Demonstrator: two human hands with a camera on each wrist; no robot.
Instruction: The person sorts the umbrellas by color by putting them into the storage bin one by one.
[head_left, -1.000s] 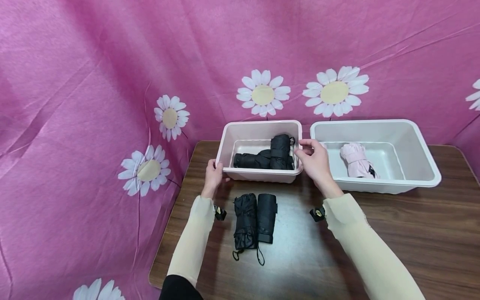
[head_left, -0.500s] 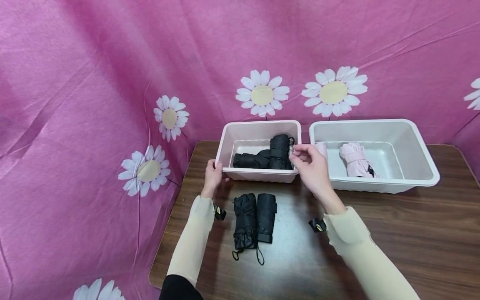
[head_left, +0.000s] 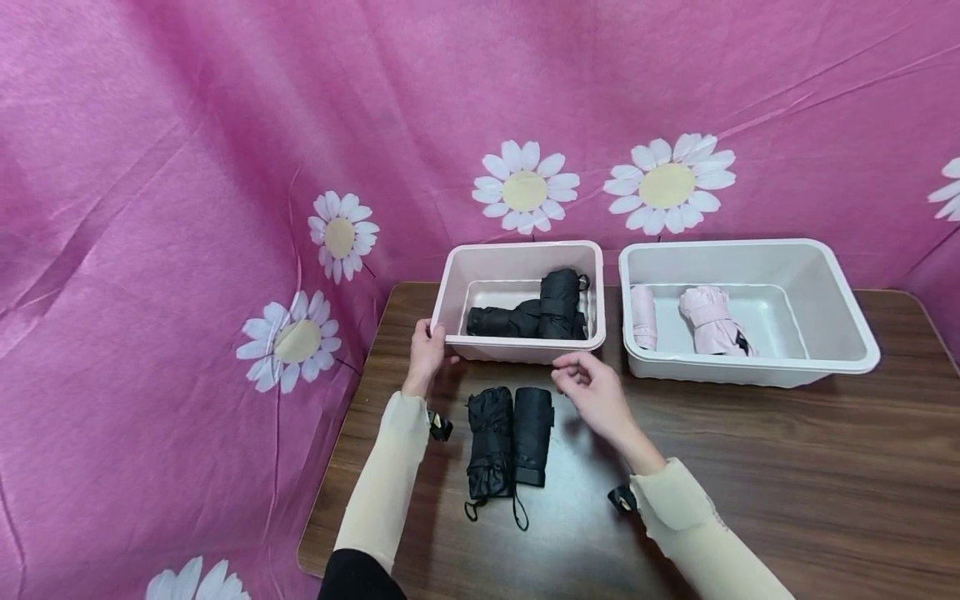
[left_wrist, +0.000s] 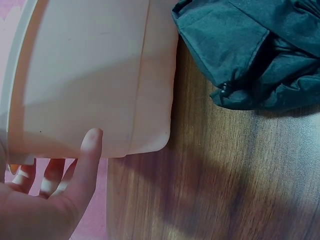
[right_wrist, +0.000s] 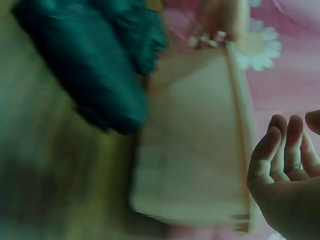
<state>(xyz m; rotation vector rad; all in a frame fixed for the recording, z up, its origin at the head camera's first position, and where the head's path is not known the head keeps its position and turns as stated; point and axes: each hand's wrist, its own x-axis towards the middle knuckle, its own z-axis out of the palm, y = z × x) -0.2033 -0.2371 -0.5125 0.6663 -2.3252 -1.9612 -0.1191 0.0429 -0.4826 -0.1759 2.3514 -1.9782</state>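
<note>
My left hand (head_left: 427, 354) holds the front left corner of the smaller pale plastic bin (head_left: 525, 343). In the left wrist view its thumb (left_wrist: 90, 150) lies along the bin's wall. Inside that bin are black folded umbrellas (head_left: 558, 304), some overlapping. Two more stand apart from it on the table: a ruffled black folded umbrella (head_left: 491, 442) and a smoother black folded umbrella (head_left: 532, 435), lying side by side. My right hand (head_left: 596, 400) hovers just right of them, in front of the bin, fingers loosely bent and holding nothing. The right wrist view is blurred.
A larger white bin (head_left: 772, 367) stands to the right, with a narrow pink rolled umbrella (head_left: 643, 317) at its left wall and a pink folded umbrella (head_left: 712, 321) beside it. A pink flowered cloth (head_left: 420, 100) hangs behind the wooden table (head_left: 825, 467).
My right hand has left the right side of the smaller bin and come toward me and to the left, near the umbrellas on the table. My left hand has stayed put.
</note>
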